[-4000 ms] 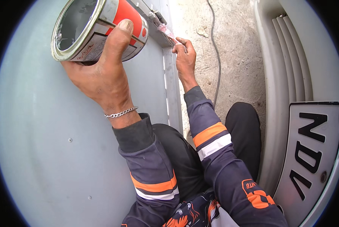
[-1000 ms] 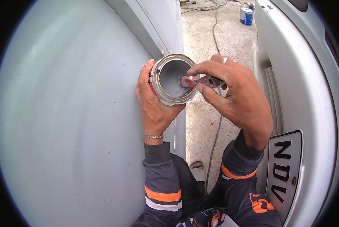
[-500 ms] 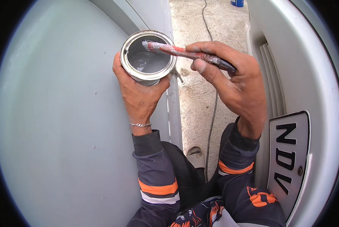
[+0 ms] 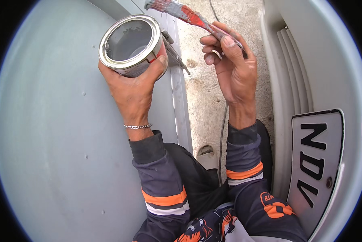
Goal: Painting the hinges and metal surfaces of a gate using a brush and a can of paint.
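Note:
My left hand [image 4: 130, 90] grips a round metal paint can [image 4: 134, 70] from below and the side, its mouth tilted toward me. Grey paint [image 4: 138, 38] coats the inside and lies in the can. In my right hand [image 4: 237, 68] is a paintbrush [image 4: 193, 18], pinched by its handle between thumb and fingers. The brush has a red, paint-smeared handle and grey paint on its bristles, and it points up and left. Its bristles are clear of the can, just above and right of the rim.
A large pale grey panel [image 4: 56, 121] with small rivets fills the left side. On the right stands a white vehicle body [image 4: 326, 72] with a number plate [image 4: 316, 161]. Between them, a dark cable [image 4: 224, 133] runs along the concrete floor [image 4: 197, 92]. My sandal [image 4: 207, 157] shows below.
The brush has come up out of the can's mouth and turned so its bristles point higher. The can has shifted left and up and tilted. My right hand has moved left and up.

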{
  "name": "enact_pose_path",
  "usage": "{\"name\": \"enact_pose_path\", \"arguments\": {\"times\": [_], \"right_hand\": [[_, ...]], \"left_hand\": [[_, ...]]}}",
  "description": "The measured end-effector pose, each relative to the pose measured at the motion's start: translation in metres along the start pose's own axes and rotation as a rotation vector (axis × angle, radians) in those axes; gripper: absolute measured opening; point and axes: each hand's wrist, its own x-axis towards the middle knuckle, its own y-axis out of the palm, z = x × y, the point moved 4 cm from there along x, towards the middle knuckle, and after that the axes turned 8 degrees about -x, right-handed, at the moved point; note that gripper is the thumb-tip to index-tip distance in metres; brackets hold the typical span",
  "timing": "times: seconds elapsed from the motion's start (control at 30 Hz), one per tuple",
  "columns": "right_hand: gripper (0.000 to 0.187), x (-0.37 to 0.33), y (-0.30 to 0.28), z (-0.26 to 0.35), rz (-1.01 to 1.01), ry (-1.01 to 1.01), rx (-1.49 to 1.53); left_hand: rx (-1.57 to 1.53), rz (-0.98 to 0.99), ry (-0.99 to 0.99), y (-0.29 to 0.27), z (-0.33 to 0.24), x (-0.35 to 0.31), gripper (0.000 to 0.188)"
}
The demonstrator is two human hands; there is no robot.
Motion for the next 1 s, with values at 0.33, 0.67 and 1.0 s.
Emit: {"name": "enact_pose_path", "arguments": {"times": [0.33, 0.67, 1.0], "right_hand": [[0.036, 0.013, -0.121, -0.138, -0.157, 0.088, -0.802], [0.027, 0.062, -0.077, -0.178, 0.128, -0.168, -1.561], [0.032, 0.063, -0.065, -0.172, 0.129, -0.192, -1.527]], "left_hand": [[0.036, -0.043, -0.008, 0.004, 0.005, -0.001, 0.091], [0.095, -0.056, -0.009, -0.002, 0.003, 0.001, 0.092], [0.097, -0.042, 0.011, -0.004, -0.002, 0.002, 0.090]]}}
